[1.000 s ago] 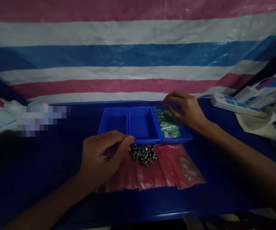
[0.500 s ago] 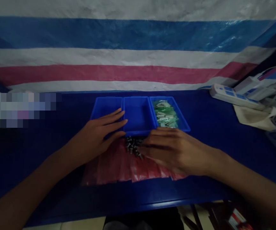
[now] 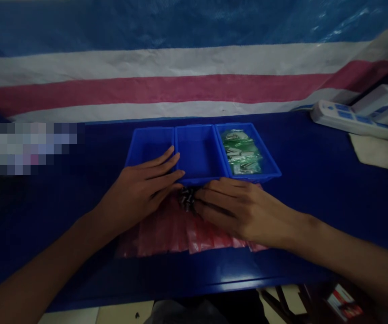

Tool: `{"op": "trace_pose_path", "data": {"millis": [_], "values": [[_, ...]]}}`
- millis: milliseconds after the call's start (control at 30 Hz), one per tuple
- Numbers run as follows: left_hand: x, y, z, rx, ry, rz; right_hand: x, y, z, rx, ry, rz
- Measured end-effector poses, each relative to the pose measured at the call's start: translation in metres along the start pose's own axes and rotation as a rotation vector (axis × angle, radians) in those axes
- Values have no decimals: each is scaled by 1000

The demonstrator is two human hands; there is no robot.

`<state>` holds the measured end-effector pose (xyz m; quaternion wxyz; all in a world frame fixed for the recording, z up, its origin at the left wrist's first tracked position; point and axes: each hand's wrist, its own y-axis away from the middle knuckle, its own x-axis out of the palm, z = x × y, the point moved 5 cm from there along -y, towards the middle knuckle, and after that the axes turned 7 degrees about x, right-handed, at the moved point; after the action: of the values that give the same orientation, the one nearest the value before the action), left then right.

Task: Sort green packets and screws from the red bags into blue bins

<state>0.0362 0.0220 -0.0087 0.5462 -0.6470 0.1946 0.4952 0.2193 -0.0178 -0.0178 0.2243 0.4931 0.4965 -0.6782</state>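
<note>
A small pile of dark-headed screws (image 3: 187,198) lies on a row of red plastic bags (image 3: 167,229) in front of the blue trays. My left hand (image 3: 140,189) is open, palm down, its fingers spread over the front of the left tray and its lowest fingertip beside the pile. From the other side my right hand (image 3: 237,207) meets the screws with slightly bent fingers, a gap showing between the lower ones. Its palm and thumb are hidden, and I see nothing held in it.
Side by side stand a left blue tray (image 3: 153,130), a middle blue tray (image 3: 197,153) and a right blue tray (image 3: 274,174) holding green-and-clear bags of metal parts (image 3: 243,155). A white power strip (image 3: 342,118) lies at the right. Striped sheeting (image 3: 194,87) hangs behind the blue table (image 3: 298,148).
The screw pile looks tighter between my hands, and my right fingertips have pushed slightly left against it. The camera view has tilted down and shifted a little.
</note>
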Motion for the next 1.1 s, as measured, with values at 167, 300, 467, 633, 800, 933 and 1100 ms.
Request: {"op": "trace_pose_path", "data": {"millis": [167,300,467,633,800,933,1100], "values": [[-1,0,-3,20,-25,4,-9,1,1,-45,56,-134],[-2,-1,-4,27,-30,25,-22,5,-7,221,-240,-217],[-1,1,-6,45,-50,52,-31,5,-9,321,-729,-293],[0,0,-6,36,-83,60,-21,6,-24,552,-1191,-349],[1,2,-4,30,-53,81,-15,10,-30,649,-1286,-197],[3,4,-2,27,-49,100,-15,13,-33,663,-1202,-127],[1,4,-4,53,-80,84,-21,11,-35,684,-1046,-281]]}}
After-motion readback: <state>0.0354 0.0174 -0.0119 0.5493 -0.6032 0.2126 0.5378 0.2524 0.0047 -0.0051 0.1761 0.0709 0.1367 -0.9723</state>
